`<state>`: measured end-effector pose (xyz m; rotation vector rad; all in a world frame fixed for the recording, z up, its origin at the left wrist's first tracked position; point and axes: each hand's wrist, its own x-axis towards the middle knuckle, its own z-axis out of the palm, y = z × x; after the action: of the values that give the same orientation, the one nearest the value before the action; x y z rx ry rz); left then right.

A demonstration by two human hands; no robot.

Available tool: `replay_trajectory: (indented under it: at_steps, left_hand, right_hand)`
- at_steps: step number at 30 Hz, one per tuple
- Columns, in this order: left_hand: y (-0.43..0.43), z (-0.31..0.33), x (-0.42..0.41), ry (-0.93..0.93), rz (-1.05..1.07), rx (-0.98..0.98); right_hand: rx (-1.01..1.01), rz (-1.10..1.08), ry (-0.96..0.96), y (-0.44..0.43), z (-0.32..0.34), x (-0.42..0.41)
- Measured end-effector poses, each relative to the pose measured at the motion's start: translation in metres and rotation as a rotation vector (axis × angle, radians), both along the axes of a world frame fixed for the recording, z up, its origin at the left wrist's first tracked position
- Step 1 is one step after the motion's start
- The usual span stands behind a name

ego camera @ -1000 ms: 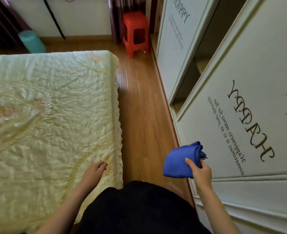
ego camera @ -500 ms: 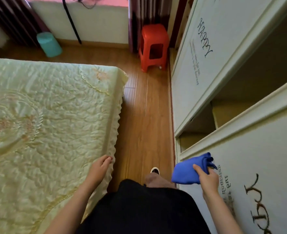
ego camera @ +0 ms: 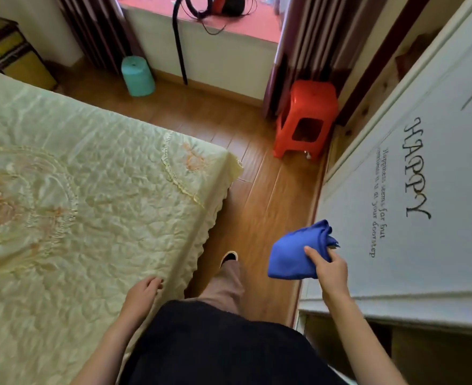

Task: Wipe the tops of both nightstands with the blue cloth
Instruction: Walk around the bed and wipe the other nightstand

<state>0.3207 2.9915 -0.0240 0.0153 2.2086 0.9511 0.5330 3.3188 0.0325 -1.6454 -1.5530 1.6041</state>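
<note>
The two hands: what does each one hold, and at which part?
The right hand pinches the bunched blue cloth at its near right edge. The left hand holds nothing; it rests at the bedspread edge.

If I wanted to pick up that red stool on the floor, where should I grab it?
Probably grab the red stool by the edges of its flat seat, reaching down from above with one hand on each side. The seat is its widest, most open part. The dark curtain and the white wardrobe crowd its back and right, so come from the open floor in front.
</note>
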Motion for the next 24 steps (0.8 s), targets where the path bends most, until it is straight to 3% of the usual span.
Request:
replay_trajectory:
  at_steps: [9, 16, 20, 24]
  left_hand:
    - [0.243, 0.043, -0.198, 0.042, -0.155, 0.158]
    - [0.401, 0.045, -0.272, 0.088, -0.279, 0.172]
    - [0.475, 0.026, -0.291, 0.101, -0.249, 0.124]
    - [0.521, 0.025, -0.306, 0.066, -0.111, 0.078]
  right_hand:
    - [-0.015, -0.251, -0.059, 0.15, 0.009, -0.079]
    - [0.008, -0.38, -0.118, 0.286, -0.002, -0.123]
    - [0.002, -0.325, -0.127, 0.384, -0.019, -0.177]
    - [-0.023, -0.134, -0.079, 0.48, -0.014, -0.259]
